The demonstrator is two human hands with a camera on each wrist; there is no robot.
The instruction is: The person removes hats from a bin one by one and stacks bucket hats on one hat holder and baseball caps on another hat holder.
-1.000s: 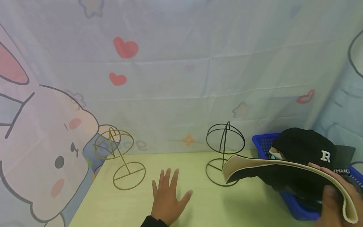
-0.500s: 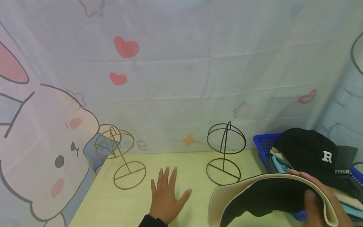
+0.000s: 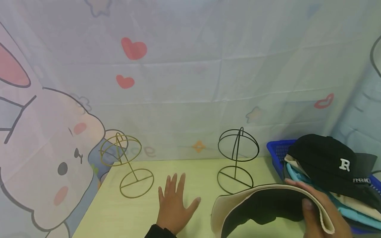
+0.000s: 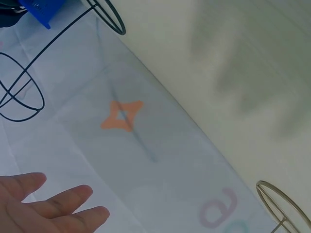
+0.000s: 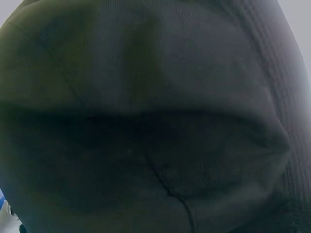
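Right hand: fingers and thumb pinch the curved rim of a beige-edged hat with a dark lining, held low over the table's right front corner — its dark cloth fills the right wrist view.
Left hand: flat on the pale green table, fingers straight and spread, holding nothing.
Stands: a black wire stand just behind the hat; a gold wire stand well to the left.
Basket: a blue basket at right, piled with caps — a black cap lettered "R" on top.

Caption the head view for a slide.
Right hand grips a beige-brimmed hat near the black wire stand.
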